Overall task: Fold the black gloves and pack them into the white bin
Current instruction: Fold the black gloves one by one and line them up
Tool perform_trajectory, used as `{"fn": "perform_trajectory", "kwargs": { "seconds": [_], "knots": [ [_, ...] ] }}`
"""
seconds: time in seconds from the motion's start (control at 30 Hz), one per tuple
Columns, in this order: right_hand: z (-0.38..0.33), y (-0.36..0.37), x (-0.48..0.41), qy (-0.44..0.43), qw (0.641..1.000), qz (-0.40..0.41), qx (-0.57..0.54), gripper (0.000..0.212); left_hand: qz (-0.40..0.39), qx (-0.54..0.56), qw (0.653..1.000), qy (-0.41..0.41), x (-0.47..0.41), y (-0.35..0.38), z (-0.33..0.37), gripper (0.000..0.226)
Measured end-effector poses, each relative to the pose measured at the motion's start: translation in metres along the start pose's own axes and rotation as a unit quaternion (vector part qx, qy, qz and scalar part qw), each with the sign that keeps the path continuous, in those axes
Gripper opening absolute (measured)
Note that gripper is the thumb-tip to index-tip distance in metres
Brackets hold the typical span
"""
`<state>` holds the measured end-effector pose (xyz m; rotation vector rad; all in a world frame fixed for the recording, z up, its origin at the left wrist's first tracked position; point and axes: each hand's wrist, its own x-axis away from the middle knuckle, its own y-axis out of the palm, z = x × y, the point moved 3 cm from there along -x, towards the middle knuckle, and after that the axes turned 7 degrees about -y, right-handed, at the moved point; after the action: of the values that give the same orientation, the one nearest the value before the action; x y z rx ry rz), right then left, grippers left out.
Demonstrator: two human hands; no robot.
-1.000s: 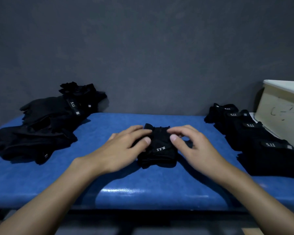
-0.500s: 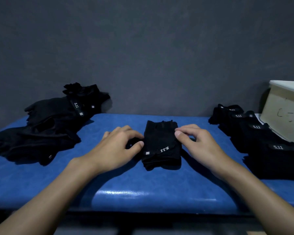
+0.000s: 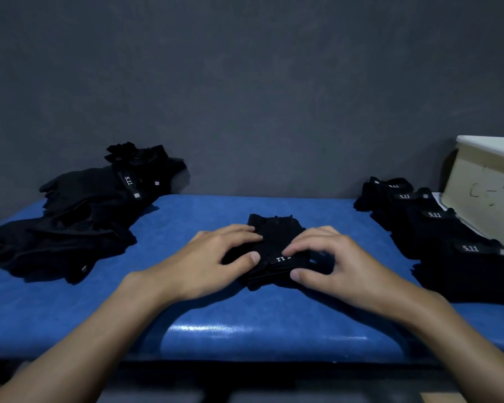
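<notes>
A loose heap of unfolded gloves point(image 3: 85, 216) sprawls at the left of the blue table point(image 3: 245, 330). At its centre lies the folded glove point(image 3: 277, 237), long axis running away from the person, labelled end nearest. The left hand point(image 3: 216, 257) curls round its left edge, and the right hand point(image 3: 338, 263) pinches the near right corner. A row of folded gloves point(image 3: 448, 237) lines the right side, beside the white bin point(image 3: 489, 184).

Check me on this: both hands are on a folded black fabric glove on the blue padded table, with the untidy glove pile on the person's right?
Wrong side: the head view shows the untidy pile of black gloves on the person's left. The rest holds.
</notes>
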<state>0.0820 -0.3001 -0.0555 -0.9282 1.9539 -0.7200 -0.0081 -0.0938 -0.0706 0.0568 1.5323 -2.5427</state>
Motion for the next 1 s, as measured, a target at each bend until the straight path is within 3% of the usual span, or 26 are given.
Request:
{"fn": "perform_trajectory", "kwargs": {
  "seconds": [0.17, 0.37, 0.5, 0.63, 0.83, 1.0],
  "knots": [
    [0.002, 0.0, 0.002, 0.013, 1.0, -0.023, 0.001, 0.031, -0.015, -0.062, 0.998, -0.001, 0.001, 0.001, 0.005, 0.076],
    [0.015, -0.004, -0.014, 0.066, 0.99, 0.097, -0.083, 0.031, 0.037, 0.026, 0.999, 0.0, -0.006, -0.005, 0.009, 0.07],
    [0.016, 0.001, -0.017, 0.088, 0.989, 0.055, -0.101, 0.05, 0.037, 0.057, 0.998, 0.01, -0.012, -0.004, 0.006, 0.069],
    [0.021, 0.005, -0.013, 0.109, 0.994, -0.017, -0.028, 0.067, 0.009, -0.022, 1.0, 0.002, -0.012, 0.001, 0.003, 0.076],
    [0.026, 0.004, -0.008, 0.102, 0.992, -0.06, 0.037, 0.052, -0.011, -0.082, 0.997, 0.01, -0.012, 0.002, 0.002, 0.082],
    [0.012, -0.003, -0.005, 0.037, 0.998, 0.031, -0.027, 0.036, 0.018, -0.013, 1.0, 0.021, -0.007, -0.006, 0.006, 0.073]
  ]
}}
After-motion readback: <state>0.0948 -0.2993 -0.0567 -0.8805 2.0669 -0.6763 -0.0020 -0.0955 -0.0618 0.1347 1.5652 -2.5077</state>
